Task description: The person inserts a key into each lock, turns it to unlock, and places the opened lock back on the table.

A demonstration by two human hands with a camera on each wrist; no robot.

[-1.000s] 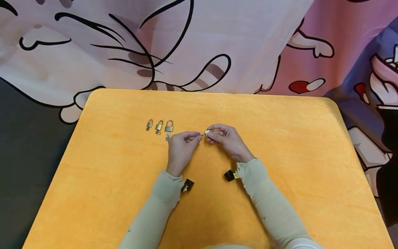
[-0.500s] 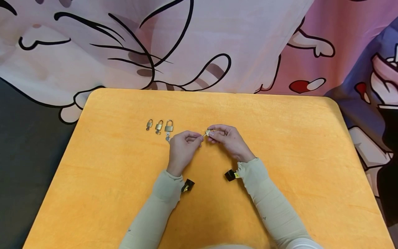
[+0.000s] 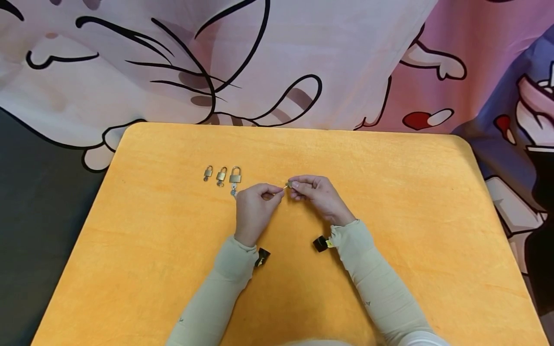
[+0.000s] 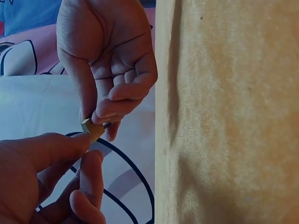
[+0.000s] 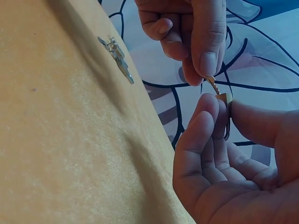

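My right hand (image 3: 319,196) pinches a small brass padlock (image 5: 226,99) between thumb and fingers, above the table. Its shackle (image 5: 227,128) points back toward the palm in the right wrist view. Facing it, my left hand (image 3: 256,211) pinches a small brass-coloured key (image 5: 213,85) between thumb and forefinger. The key's blade points at the end of the padlock opposite the shackle, its tip right at the body. In the left wrist view, my left thumb and fingers hide most of the key.
On the yellow table (image 3: 381,192), three padlocks lie in a row by size: a small one (image 3: 208,171), a medium one (image 3: 222,174) and a large one (image 3: 235,176). Keys (image 3: 233,189) hang at their lower ends. A printed cloth (image 3: 277,62) hangs behind.
The padlock has turned in my right fingers, so less of its body and shackle shows in the head view. My left hand has shifted slightly right, still holding the key.
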